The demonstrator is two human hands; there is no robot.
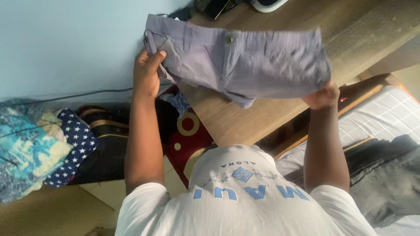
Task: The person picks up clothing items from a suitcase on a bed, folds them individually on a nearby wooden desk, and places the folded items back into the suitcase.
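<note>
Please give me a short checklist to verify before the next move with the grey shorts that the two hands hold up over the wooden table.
1. Left hand grips one end of the grey shorts: ok, thumb on the front of the cloth.
2. Right hand grips the other end: ok, though the fingers are hidden behind the cloth.
3. Shorts spread flat between the hands: not ok, wrinkled and the lower middle sags.
4. Button at the waist closed: cannot tell.
5. Bare part of the wooden table under the shorts: ok.
6. Dark garment on the checked bed sheet lies apart from the shorts: ok.
</note>
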